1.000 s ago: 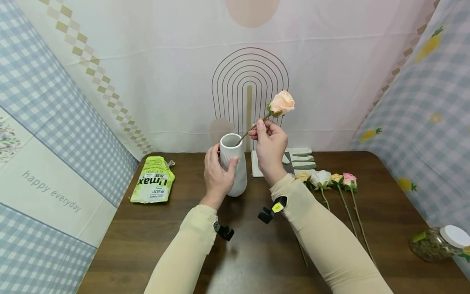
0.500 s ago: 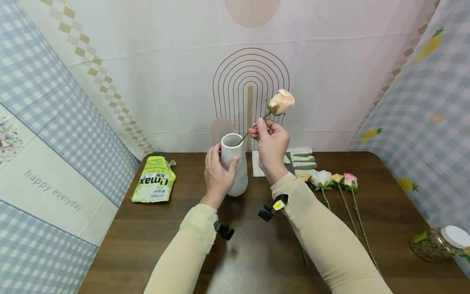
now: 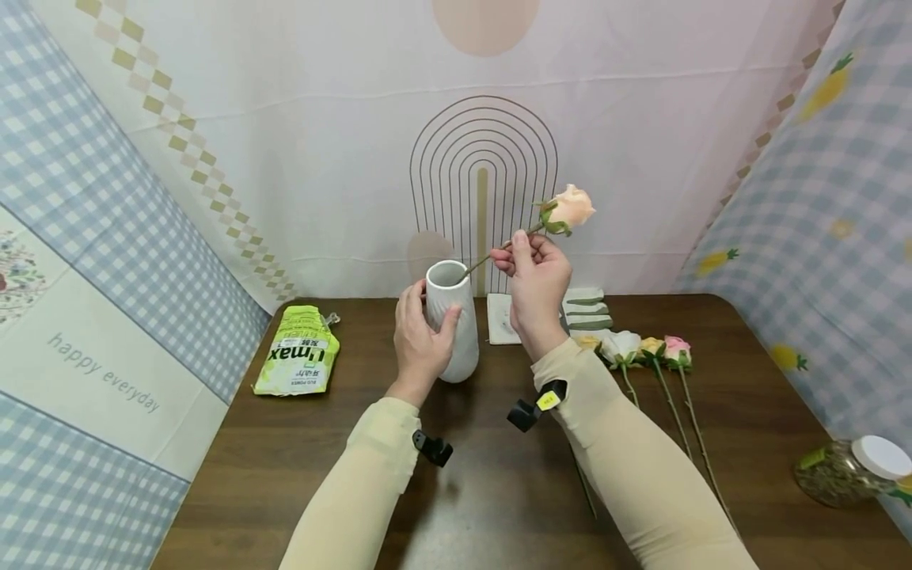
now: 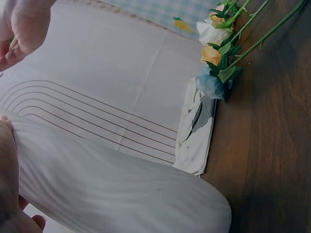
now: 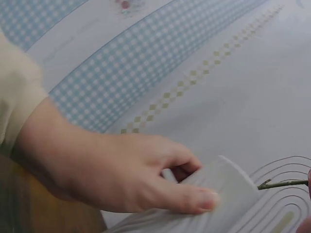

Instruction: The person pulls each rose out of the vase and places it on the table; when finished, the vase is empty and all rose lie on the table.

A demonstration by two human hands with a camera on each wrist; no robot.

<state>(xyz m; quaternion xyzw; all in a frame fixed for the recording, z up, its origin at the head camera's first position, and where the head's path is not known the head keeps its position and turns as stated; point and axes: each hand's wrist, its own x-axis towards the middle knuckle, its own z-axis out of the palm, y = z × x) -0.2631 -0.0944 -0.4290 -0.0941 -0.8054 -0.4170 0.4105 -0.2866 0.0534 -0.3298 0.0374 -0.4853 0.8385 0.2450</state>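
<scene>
Near the back of the table a white vase (image 3: 461, 340) stands upright, and my left hand (image 3: 422, 332) grips its upper body from the left, fingers and thumb round it. My right hand (image 3: 539, 283) pinches the stem of a peach rose (image 3: 570, 207) just below the bloom. The stem slants down to the left, its lower end inside the vase mouth. From the right wrist view, a short length of green stem (image 5: 282, 184) shows outside the vase rim. In the left wrist view, the vase (image 4: 121, 189) fills the bottom, and the rose bloom is out of sight.
Several roses, including a white one (image 3: 621, 347) and a pink one (image 3: 677, 348), lie right, partly behind my right arm. Behind them is a white and grey-green cloth item (image 3: 587, 309). A yellow-green packet (image 3: 298, 352) lies left; a white-lidded jar (image 3: 848, 473) sits far right.
My right hand has shifted slightly right, and the rose bloom has moved right and a little down, so the stem slants more. The left hand and vase stay nearly in place.
</scene>
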